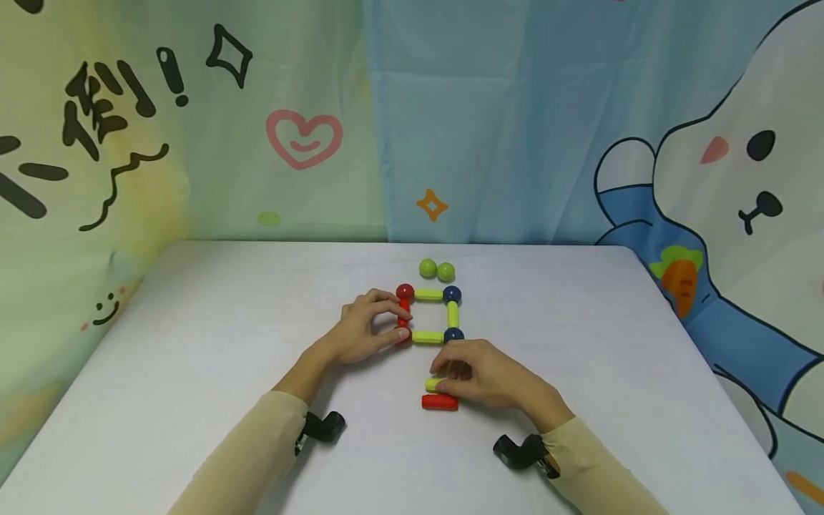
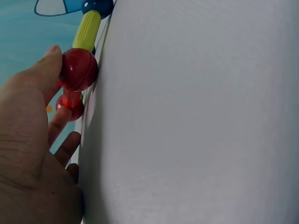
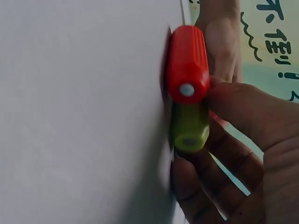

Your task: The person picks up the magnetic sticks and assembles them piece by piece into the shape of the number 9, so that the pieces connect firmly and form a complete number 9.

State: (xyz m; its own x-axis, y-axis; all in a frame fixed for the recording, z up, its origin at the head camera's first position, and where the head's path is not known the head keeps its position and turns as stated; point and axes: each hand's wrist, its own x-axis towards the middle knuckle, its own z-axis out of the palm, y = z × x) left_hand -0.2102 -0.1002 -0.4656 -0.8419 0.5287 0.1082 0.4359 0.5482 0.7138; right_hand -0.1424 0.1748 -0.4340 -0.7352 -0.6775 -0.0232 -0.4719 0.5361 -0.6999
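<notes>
On the table lies a square of magnetic rods and balls: red balls [image 1: 405,291] on the left, dark blue balls [image 1: 452,294] on the right. Three sides are yellow-green rods [image 1: 428,337]; the left side is a red rod [image 1: 405,305]. My left hand [image 1: 360,329] pinches that left side, thumb at the near red ball [image 2: 78,70] and a fingertip on the red rod [image 2: 71,98]. Closer to me, my right hand [image 1: 486,372] pinches a loose yellow-green rod [image 3: 190,128]. A loose red rod [image 1: 440,403] lies alongside it.
Two green balls [image 1: 428,268] sit just beyond the square. The white table [image 1: 193,372] ends at a printed curtain [image 1: 489,129] behind. Each wrist wears a small black camera [image 1: 327,427].
</notes>
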